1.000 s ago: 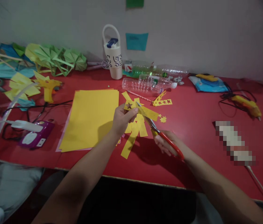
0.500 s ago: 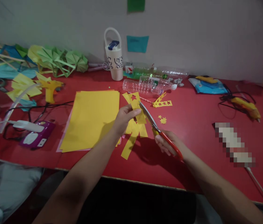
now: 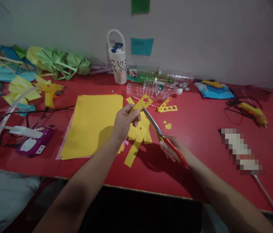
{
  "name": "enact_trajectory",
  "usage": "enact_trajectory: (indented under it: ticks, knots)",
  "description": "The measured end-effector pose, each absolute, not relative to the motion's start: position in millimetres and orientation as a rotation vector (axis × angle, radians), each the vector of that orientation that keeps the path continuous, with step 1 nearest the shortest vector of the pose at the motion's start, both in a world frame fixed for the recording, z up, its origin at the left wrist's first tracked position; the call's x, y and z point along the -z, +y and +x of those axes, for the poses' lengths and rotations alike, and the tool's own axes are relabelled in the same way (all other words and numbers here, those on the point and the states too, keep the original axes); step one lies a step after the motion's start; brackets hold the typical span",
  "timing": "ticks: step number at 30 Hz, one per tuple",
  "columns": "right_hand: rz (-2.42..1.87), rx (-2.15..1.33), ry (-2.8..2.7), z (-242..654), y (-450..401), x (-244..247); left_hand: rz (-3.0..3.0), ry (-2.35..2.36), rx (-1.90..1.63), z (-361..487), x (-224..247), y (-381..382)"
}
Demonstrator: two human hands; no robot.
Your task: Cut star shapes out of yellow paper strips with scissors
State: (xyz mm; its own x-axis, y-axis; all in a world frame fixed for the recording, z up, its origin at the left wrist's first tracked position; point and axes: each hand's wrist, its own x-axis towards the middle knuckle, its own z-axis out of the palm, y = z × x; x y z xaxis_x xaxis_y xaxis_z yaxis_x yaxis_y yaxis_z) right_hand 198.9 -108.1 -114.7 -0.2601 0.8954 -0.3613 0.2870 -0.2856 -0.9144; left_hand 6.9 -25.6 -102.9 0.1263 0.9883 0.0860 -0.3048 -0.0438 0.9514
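Observation:
My left hand (image 3: 124,121) pinches a strip of yellow paper (image 3: 141,103) with a cut-out near its far end. Scissors (image 3: 156,125) with red handles are in my right hand (image 3: 171,149), their blade tips touching the strip's edge. Whether the blades are fully closed I cannot tell. Below the hands lie yellow paper strips (image 3: 134,152) on the red table (image 3: 187,187). To the left is a stack of yellow sheets (image 3: 91,126) with pink paper under it. Small cut-out yellow stars (image 3: 168,126) and a strip with star holes (image 3: 170,108) sit to the right.
Clear plastic bottles (image 3: 151,90) and a white tumbler (image 3: 119,64) stand or lie at the back. A yellow glue gun (image 3: 50,94) and a purple power socket (image 3: 36,142) are left; another glue gun (image 3: 252,113) and a wet-wipe pack (image 3: 214,90) are right. Another person's arm shows at far left.
My left hand has turned the yellow paper strip, which now slants up to the right instead of hanging down past the fingers. The scissors stay close to it.

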Motion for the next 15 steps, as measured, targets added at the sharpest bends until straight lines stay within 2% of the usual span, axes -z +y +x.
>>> enact_trajectory:
  ticks: [15]
  knots:
    - [-1.45, -1.566, -1.573, 202.9, -109.5, 121.9, 1.025, 0.881, -1.241, 8.0, 97.9, -28.5]
